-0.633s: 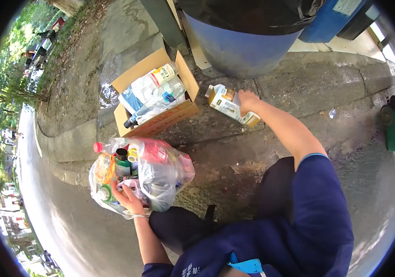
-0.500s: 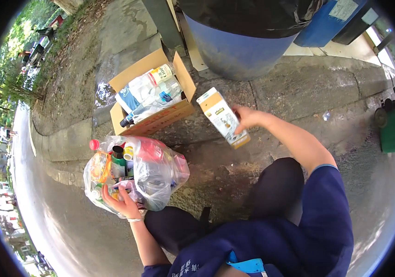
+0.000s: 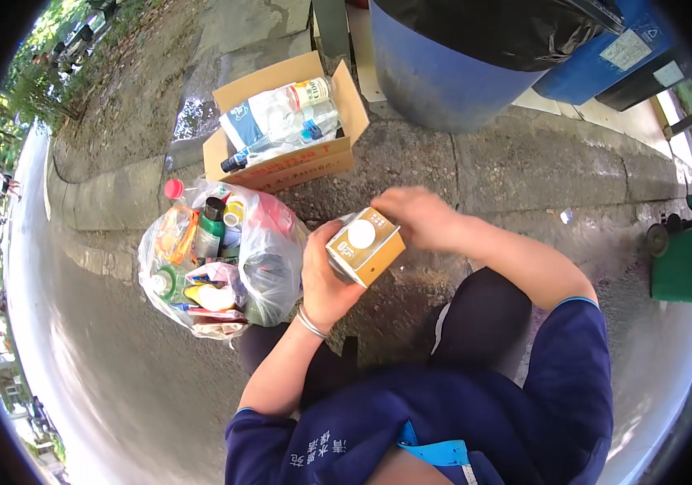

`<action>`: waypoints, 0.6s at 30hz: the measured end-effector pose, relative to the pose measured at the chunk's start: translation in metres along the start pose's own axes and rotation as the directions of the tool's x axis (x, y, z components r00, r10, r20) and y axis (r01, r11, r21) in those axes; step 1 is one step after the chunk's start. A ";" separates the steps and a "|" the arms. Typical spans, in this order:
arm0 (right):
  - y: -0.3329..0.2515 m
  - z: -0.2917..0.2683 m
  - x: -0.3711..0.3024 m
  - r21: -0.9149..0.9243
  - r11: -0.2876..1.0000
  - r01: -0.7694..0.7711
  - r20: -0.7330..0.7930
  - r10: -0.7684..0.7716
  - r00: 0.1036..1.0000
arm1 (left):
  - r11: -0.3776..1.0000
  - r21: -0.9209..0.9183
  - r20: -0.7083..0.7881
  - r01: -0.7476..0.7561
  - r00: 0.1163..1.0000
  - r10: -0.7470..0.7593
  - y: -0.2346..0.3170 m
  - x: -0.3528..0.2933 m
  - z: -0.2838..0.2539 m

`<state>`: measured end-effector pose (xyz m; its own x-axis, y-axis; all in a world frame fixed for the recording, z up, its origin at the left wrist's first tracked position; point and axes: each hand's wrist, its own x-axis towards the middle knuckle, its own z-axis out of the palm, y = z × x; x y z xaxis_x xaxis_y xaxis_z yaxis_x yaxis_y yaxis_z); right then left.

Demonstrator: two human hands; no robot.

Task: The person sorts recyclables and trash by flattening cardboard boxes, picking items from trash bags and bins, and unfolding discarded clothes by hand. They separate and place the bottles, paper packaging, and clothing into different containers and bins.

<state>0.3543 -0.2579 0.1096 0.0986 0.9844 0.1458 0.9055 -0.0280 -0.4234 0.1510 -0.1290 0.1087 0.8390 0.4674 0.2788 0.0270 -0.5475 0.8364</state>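
Observation:
A brown and white drink carton [image 3: 372,252] stands out in front of my knees, its brown end facing up. My left hand [image 3: 331,279] wraps round its left side and grips it. Close by the carton's far right edge is my right hand [image 3: 420,217], its fingers smeared by motion and partly hidden; whether they touch the carton I cannot tell. To the left sits a clear plastic bag [image 3: 269,267] full of packaging, with a green bottle with a black cap [image 3: 210,228], a red-capped bottle [image 3: 175,189] and a pale-capped green bottle [image 3: 166,283] in its mouth.
Beyond the bag stands an open cardboard box [image 3: 297,171] holding clear plastic bottles [image 3: 285,121]. A large blue barrel [image 3: 443,81] lined with black plastic is at the far side, with a blue bin [image 3: 605,61] beside it. At the right is a green wheeled bin [image 3: 681,263].
The carton has come nearer and turned end-up. My left hand has left the bag and taken hold of it. My right hand has shifted to the carton's far edge.

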 end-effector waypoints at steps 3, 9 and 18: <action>-0.032 -0.043 0.012 0.404 0.899 -0.171 -0.146 0.248 0.958 | 0.986 0.160 -0.022 -0.055 0.998 0.059 -0.006 -0.003 -0.007; -0.075 -0.054 0.016 0.025 0.997 -0.069 0.148 0.065 0.987 | 0.959 0.245 0.086 -0.142 0.988 0.125 -0.006 -0.009 -0.001; -0.085 -0.068 0.029 0.281 0.960 0.006 0.244 -0.078 0.967 | 0.999 -0.045 0.350 0.003 0.937 0.013 -0.013 -0.014 -0.024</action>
<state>0.3084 -0.2383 0.2102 -0.0758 0.9961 -0.0443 0.7536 0.0281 -0.6568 0.1262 -0.1118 0.1057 0.9764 0.1875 0.1072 0.0047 -0.5145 0.8575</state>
